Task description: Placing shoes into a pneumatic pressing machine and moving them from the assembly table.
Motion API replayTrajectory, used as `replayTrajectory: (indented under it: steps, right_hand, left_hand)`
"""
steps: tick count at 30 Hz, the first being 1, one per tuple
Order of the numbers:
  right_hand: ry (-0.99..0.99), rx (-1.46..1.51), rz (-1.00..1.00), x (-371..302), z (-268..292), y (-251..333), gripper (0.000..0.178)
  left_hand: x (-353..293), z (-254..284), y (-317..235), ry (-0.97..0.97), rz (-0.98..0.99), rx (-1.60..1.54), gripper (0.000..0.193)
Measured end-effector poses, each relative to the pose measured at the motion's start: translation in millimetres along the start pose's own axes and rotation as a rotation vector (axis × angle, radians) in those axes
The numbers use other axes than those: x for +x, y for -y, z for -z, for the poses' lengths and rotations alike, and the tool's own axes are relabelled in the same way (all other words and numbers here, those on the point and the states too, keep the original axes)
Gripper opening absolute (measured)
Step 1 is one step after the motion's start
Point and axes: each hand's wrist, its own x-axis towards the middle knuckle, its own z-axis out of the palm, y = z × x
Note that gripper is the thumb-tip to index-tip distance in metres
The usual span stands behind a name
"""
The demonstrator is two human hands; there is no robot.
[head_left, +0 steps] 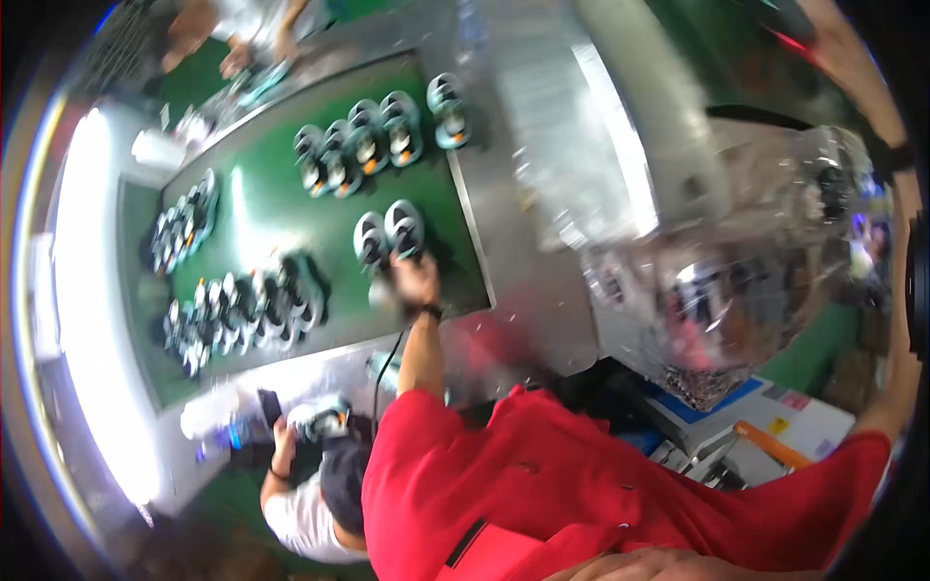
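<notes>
Two grey-and-white sneakers with dark collars stand side by side on the green belt. My left hand (417, 279), blurred, reaches over the belt from the lower edge. Its fingers close at the heel of the right-hand sneaker (404, 227); the left-hand sneaker (370, 240) stands next to it. A pale blurred shape lies by the wrist. Far off to the right, my right arm stretches up to the top corner. There my right hand (831, 41) is cut by the picture's rim and closes on a dark thing with a red edge, too smeared to name.
More sneakers stand in rows on the green belt (262, 218): several at the back, several at left. Beside it runs a metal ledge (538, 329). Clear plastic bags (717, 300) crowd the right. A co-worker in a cap (344, 484) handles a shoe nearby; another works at the far end.
</notes>
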Motion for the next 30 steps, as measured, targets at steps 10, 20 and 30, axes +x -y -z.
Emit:
replayTrajectory:
  steps: [10,20,30]
  right_hand:
    - [-0.211,-0.023,-0.506,-9.4,50.4,65.0,0.049]
    - [-1.009,0.16,-1.133,-208.7,260.5,211.8,0.044]
    - [-0.948,0.402,-2.093,-345.5,304.3,558.9,0.035]
  left_hand:
    - [43.4,48.4,131.8,-0.019,-0.365,0.191,0.073]
    - [-187.7,35.2,-78.1,1.03,-0.705,-0.283,0.043]
    - [-553.7,155.3,-268.6,2.584,-0.019,-0.54,0.094]
